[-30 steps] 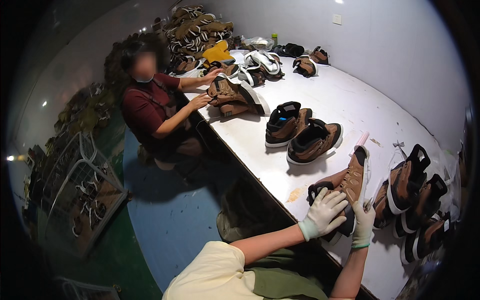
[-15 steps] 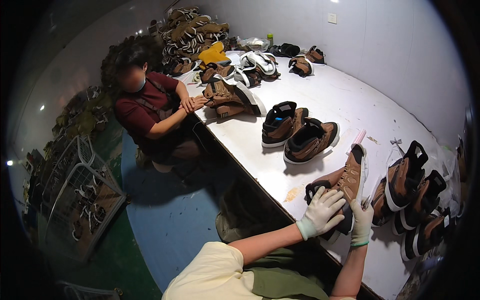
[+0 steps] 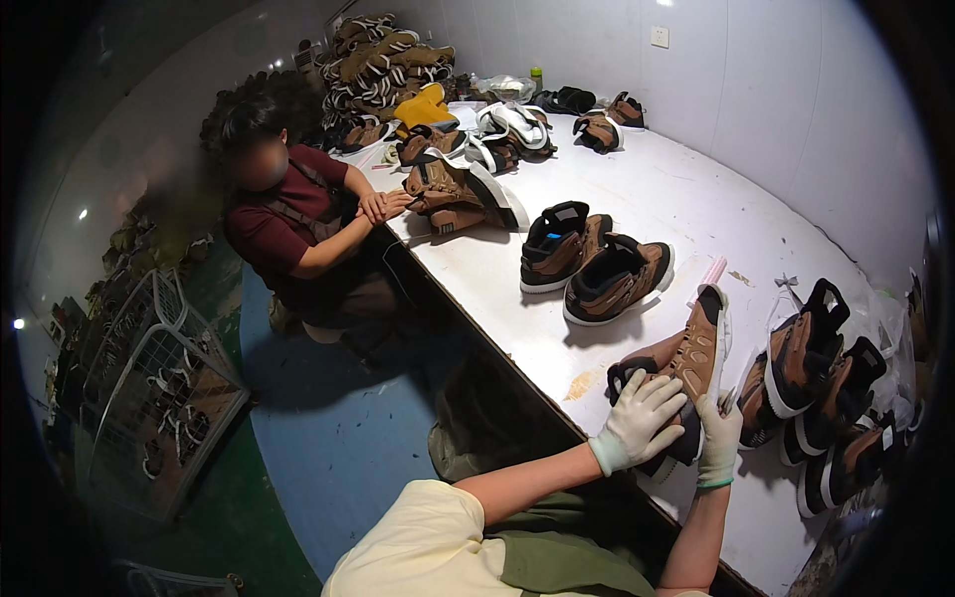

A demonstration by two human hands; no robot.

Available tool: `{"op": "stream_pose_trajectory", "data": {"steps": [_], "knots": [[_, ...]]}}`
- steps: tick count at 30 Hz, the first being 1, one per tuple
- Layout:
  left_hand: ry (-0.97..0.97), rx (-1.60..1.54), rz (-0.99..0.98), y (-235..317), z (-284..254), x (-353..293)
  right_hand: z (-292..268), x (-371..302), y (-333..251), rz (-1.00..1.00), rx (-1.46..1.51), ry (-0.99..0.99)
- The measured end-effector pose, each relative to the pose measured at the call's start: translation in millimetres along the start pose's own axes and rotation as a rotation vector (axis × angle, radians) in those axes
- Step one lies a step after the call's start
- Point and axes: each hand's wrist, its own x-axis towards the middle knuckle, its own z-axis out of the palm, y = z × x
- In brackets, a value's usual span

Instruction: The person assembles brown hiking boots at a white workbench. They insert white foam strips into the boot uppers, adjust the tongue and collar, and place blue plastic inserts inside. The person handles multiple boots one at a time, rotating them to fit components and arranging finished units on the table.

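My left hand (image 3: 640,423), in a pale knitted glove, lies with fingers spread across the black collar of a brown high-top shoe (image 3: 699,348). This shoe rests tilted on its side near the table edge, its white sole facing right. My right hand (image 3: 718,438), gloved too, grips the shoe at its right side by the sole; the palm side is hidden. Another brown shoe (image 3: 652,356) lies partly beneath it. Just right of my hands stand several brown and black shoes (image 3: 804,348) with white soles.
On the white table (image 3: 468,261), a pair of shoes (image 3: 617,284) stands farther off, with more shoes (image 3: 460,199) beyond. Across the corner, a person (image 3: 298,209) in a dark red top rests both hands by the edge. A wire cart (image 3: 159,398) holding shoes stands at left.
My hands and the shoe stay almost still. The other person's head has turned slightly, while their hands remain in place.
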Motion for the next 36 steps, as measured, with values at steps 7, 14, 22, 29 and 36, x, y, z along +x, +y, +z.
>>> {"op": "stream_pose_trajectory", "data": {"steps": [7,14,22,29,36], "knots": [[-0.004,0.008,-0.002,1,-1,0,-1,1,3,-0.024,0.002,-0.006],[0.008,0.015,0.004,1,0,-2,-1,-1,1,-0.012,-0.003,0.005],[-0.007,0.034,0.001,0,0,-3,3,-4,-3,-0.023,0.018,0.012],[0.040,-0.013,0.058,-2,-6,2,8,-4,-6,-0.007,-0.010,0.035],[0.002,0.014,0.039,2,-5,1,3,-3,3,0.037,0.089,0.010]]}}
